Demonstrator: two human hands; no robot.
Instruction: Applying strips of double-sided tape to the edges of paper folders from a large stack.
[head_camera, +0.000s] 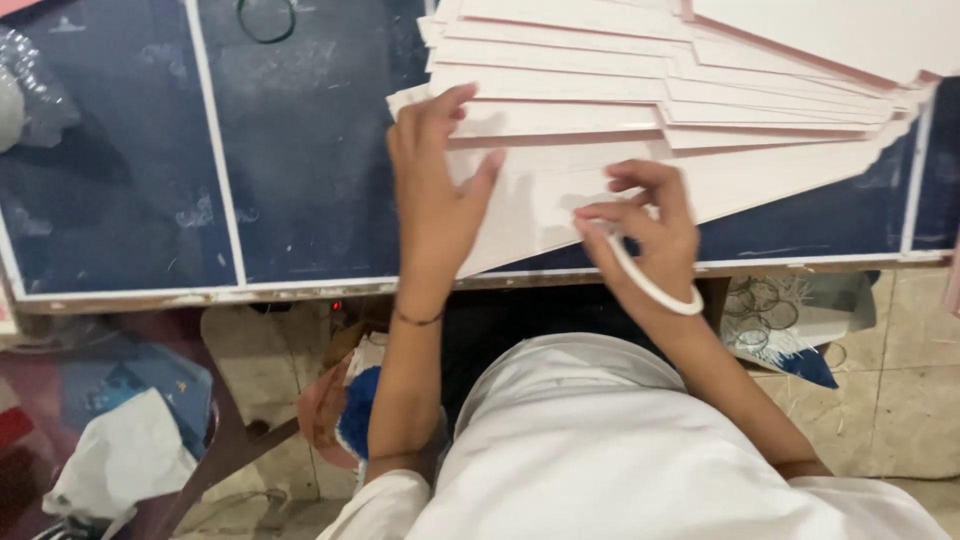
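My left hand (435, 180) lies flat on the near end of a fanned spread of pale pink paper sheets (640, 90), fingers apart and pressing the nearest sheet down on the dark blue table (300, 150). My right hand (640, 225) rests on the same sheet a little to the right. Its thumb and forefinger pinch one end of a thin curved white strip (650, 285), which runs back under the wrist. A thin dark band circles my left wrist.
White border lines cross the table top. A thin ring (266, 18) lies at its far edge, crumpled clear plastic (25, 90) at far left. On the tiled floor lie white cloth (125, 460), blue bags and loose wire rings (760, 300).
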